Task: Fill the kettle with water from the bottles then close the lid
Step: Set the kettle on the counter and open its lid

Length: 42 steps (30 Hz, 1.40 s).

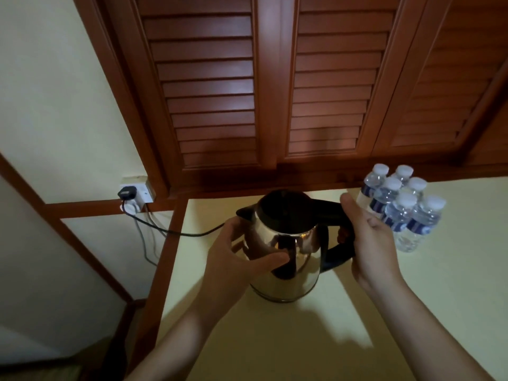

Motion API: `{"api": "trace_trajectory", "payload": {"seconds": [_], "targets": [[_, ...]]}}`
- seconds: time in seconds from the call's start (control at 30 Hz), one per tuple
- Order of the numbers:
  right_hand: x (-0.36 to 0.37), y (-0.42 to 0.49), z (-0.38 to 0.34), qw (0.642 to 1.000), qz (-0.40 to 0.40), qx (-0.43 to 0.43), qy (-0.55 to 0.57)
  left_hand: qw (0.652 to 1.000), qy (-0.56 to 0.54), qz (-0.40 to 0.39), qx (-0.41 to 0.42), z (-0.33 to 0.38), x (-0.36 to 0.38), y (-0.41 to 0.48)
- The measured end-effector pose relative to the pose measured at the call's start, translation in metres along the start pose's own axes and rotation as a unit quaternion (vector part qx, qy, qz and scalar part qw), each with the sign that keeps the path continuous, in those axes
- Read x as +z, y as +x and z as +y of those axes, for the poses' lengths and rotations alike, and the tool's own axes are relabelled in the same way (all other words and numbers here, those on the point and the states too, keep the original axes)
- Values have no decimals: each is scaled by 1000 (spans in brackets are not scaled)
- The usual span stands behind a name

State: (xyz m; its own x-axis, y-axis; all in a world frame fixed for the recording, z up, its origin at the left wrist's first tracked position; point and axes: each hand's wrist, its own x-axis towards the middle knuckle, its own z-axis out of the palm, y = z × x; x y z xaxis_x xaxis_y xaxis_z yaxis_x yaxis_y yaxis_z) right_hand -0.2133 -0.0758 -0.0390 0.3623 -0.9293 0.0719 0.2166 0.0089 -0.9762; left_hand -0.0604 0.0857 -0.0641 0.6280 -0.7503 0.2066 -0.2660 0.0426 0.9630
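Note:
A shiny steel kettle [295, 266] with a black lid [284, 209] and black handle [336, 253] stands upright on the cream table [275, 339]. The lid sits down on the kettle's top. My left hand [236, 259] wraps the kettle's left side, thumb across the front. My right hand [371, 243] grips the handle from the right, fingers curled inside the loop. Several small clear water bottles [401, 207] with white caps and blue labels stand in a cluster just right of my right hand, all capped.
A black power cord [176, 232] runs from the kettle's left to a plug in a white wall socket [134, 192]. Brown louvred shutters [275, 92] rise behind the table. The table's left edge has a wooden frame [165, 257].

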Motion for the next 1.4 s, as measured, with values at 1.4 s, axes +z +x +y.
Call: {"api": "trace_trajectory", "payload": {"seconds": [1.4], "targets": [[17,-65,-31,761,-41,-266,-590,994,85,68,30,-60,37,-96]]}}
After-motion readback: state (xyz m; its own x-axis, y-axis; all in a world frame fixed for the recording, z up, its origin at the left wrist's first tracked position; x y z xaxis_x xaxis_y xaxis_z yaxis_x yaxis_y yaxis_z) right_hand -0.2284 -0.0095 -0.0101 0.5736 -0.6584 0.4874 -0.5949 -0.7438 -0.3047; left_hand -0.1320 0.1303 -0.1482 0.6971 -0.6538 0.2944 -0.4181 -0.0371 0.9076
